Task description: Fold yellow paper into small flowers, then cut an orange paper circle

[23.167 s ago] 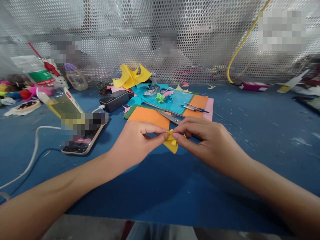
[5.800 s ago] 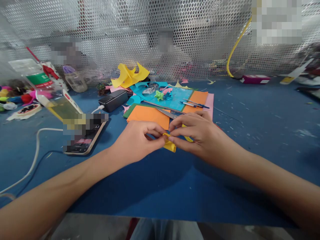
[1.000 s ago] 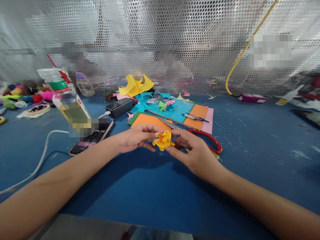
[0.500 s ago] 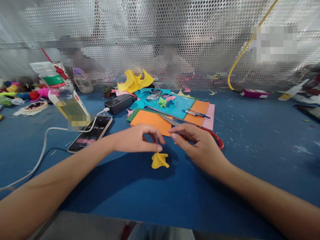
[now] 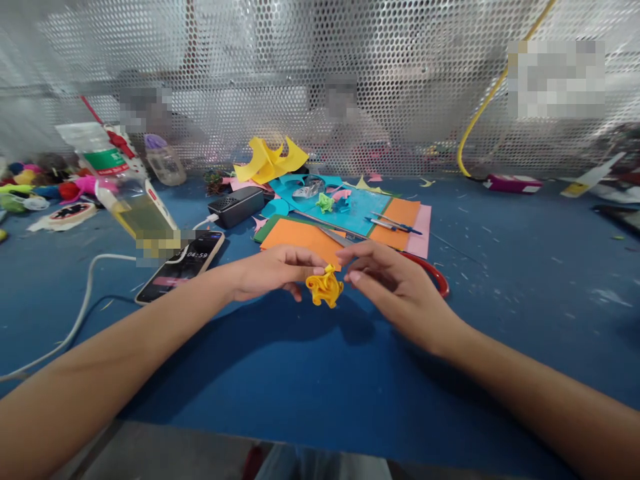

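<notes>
A small yellow paper flower [image 5: 325, 289] with curled, ruffled edges hangs just over the blue tabletop. My left hand [image 5: 275, 272] pinches it at its top left between thumb and fingers. To the right of the flower is my right hand [image 5: 395, 283], its fingers curved and apart, with nothing visible between them. Behind my hands lie scissors with a red handle [image 5: 435, 275], their blades partly over orange paper [image 5: 300, 237]. My right hand hides part of the scissors.
Blue paper [image 5: 370, 212] carries pens [image 5: 395, 225] and crumpled green paper [image 5: 325, 203]. Yellow cut paper [image 5: 270, 161] stands farther back. On the left are a phone [image 5: 200, 260], a white cable [image 5: 90, 287], a black speaker [image 5: 240, 205] and a bottle [image 5: 140, 207]. Perforated metal [image 5: 425, 80] forms the back.
The yellow paper flower has come up from near the tabletop in my left hand and turned, so its curled edges face me. My right hand stays close by, slightly shifted.
</notes>
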A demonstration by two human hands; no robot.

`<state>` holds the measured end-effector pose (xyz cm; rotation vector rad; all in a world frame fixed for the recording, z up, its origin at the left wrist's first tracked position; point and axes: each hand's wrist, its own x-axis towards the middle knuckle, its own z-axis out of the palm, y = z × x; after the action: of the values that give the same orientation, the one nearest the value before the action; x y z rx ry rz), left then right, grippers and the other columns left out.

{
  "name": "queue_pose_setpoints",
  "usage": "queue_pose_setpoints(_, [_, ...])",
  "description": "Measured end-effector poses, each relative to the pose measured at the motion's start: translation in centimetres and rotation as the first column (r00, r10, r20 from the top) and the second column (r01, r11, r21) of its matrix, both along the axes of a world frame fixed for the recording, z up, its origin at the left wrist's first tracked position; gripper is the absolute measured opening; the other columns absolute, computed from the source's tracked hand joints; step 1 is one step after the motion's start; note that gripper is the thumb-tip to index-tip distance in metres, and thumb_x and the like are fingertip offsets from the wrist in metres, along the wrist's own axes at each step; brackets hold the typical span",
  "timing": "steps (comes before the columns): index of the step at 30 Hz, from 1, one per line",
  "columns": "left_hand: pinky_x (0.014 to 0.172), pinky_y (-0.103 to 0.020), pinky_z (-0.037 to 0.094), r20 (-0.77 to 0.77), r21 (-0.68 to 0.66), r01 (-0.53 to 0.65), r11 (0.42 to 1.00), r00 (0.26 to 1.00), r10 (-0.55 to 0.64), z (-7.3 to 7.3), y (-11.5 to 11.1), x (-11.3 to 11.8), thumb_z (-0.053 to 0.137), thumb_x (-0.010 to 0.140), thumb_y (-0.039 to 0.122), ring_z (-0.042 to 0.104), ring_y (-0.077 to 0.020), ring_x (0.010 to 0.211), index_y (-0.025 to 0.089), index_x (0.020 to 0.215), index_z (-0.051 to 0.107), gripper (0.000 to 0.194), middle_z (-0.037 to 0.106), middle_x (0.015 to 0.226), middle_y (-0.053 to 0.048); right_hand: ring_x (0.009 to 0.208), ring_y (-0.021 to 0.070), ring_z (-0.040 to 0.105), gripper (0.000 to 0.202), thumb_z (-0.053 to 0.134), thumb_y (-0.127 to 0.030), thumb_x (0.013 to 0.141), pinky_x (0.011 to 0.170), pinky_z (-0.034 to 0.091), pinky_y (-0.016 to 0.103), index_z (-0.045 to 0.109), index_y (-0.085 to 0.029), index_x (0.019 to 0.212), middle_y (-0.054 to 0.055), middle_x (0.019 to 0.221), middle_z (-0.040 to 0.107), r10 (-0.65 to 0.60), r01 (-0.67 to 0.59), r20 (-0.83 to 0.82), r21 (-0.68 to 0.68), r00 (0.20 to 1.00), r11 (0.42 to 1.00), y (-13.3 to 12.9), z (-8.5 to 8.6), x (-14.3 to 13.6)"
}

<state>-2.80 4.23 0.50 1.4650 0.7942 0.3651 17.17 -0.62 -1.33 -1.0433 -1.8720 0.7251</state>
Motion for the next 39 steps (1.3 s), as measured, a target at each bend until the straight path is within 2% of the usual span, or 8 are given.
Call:
queue_pose_setpoints(3, [0.056, -0.018, 0.041, 0.047, -0.059, -0.045, 0.997, 0.998, 0.047, -0.24, 0.29, -0.24, 0.061, 0.079, 0.032, 0.053, -0.0058, 0.064, 0.017, 0.088, 0.062, 0.017, 0.061, 0.085, 0.0, 0.093, 0.0161, 0.058, 0.043, 0.048, -0.006, 0.073, 0.072, 0.054, 0.029, 0.048, -0.024, 0.112, 0.006, 0.112, 0.054, 0.121, -0.124, 0.052, 0.062, 0.991, 0.99, -0.3, -0.17, -0.21])
queue_pose_setpoints(6, [0.056, -0.017, 0.04, 0.077, -0.083, -0.04, 0.996, 0.996, 0.046, -0.33, 0.35, -0.25, 0.06, 0.08, 0.032, 0.054, -0.0054, 0.065, 0.017, 0.088, 0.063, 0.017, 0.061, 0.085, 0.0, 0.096, 0.0165, 0.056, 0.048, 0.052, -0.007, 0.073, 0.071, 0.055, 0.028, 0.045, -0.026, 0.117, 0.006, 0.117, 0.049, 0.119, -0.132, 0.106, 0.129, 0.987, 0.983, -0.29, -0.59, -0.4])
queue_pose_setpoints(9, [0.055, -0.016, 0.041, 0.086, -0.056, -0.021, 0.998, 0.996, 0.026, -0.33, 0.29, -0.08, 0.06, 0.081, 0.028, 0.055, -0.005, 0.065, 0.018, 0.09, 0.061, 0.014, 0.06, 0.082, 0.001, 0.088, 0.0146, 0.057, 0.047, 0.054, -0.01, 0.075, 0.069, 0.054, 0.027, 0.045, -0.026, 0.118, 0.006, 0.111, 0.051, 0.072, -0.092, 0.123, 0.161, 0.99, 0.983, -0.04, -0.94, -0.41])
queue_pose_setpoints(14, [0.054, -0.016, 0.041, 0.106, -0.008, -0.056, 0.998, 0.993, 0.056, -0.28, 0.1, 0.22, 0.061, 0.08, 0.025, 0.054, -0.0045, 0.063, 0.017, 0.085, 0.058, 0.01, 0.057, 0.078, 0.003, 0.077, 0.0114, 0.057, 0.039, 0.054, -0.01, 0.077, 0.066, 0.053, 0.024, 0.051, -0.025, 0.113, 0.004, 0.103, 0.054, 0.069, -0.088, 0.121, 0.163, 0.99, 0.983, 0.19, -0.91, -0.24])
queue_pose_setpoints(22, [0.06, -0.017, 0.046, 0.226, -0.056, -0.057, 0.997, 0.972, 0.068, -0.32, -0.04, 0.13, 0.062, 0.078, 0.022, 0.059, -0.0078, 0.073, 0.017, 0.086, 0.062, 0.009, 0.062, 0.086, -0.001, 0.075, 0.0119, 0.058, 0.031, 0.054, -0.012, 0.076, 0.064, 0.052, 0.025, 0.053, -0.02, 0.106, 0.005, 0.098, 0.058, 0.0, -0.009, 0.056, 0.161, 0.998, 0.987, 0.15, -0.74, -0.27])
queue_pose_setpoints(27, [0.06, -0.017, 0.046, 0.219, 0.01, -0.068, 0.998, 0.974, 0.065, -0.44, 0.16, 0.07, 0.065, 0.077, 0.022, 0.059, -0.0075, 0.07, 0.019, 0.089, 0.064, 0.013, 0.064, 0.085, 0.0, 0.072, 0.0113, 0.059, 0.039, 0.055, -0.012, 0.075, 0.063, 0.053, 0.025, 0.049, -0.021, 0.113, 0.004, 0.099, 0.058, -0.011, 0.008, 0.019, 0.158, 1.0, 0.987, 0.17, -0.87, -0.39])
queue_pose_setpoints(30, [0.06, -0.016, 0.046, 0.231, 0.037, -0.083, 0.996, 0.97, 0.072, -0.47, 0.25, 0.04, 0.066, 0.076, 0.02, 0.058, -0.0058, 0.067, 0.019, 0.087, 0.065, 0.011, 0.064, 0.081, 0.001, 0.072, 0.0114, 0.059, 0.038, 0.055, -0.011, 0.074, 0.062, 0.053, 0.025, 0.05, -0.021, 0.111, 0.004, 0.097, 0.058, -0.004, 0.002, 0.017, 0.153, 1.0, 0.988, 0.13, -0.84, -0.39])
queue_pose_setpoints(39, [0.057, -0.014, 0.047, 0.344, -0.039, -0.062, 0.997, 0.936, 0.071, -0.51, 0.3, 0.03, 0.063, 0.077, 0.014, 0.06, -0.0063, 0.067, 0.017, 0.083, 0.066, 0.007, 0.066, 0.079, 0.0, 0.072, 0.0109, 0.058, 0.033, 0.055, -0.012, 0.076, 0.064, 0.052, 0.025, 0.052, -0.02, 0.108, 0.004, 0.098, 0.06, 0.004, -0.007, 0.018, 0.173, 1.0, 0.985, -0.1, -0.72, -0.39])
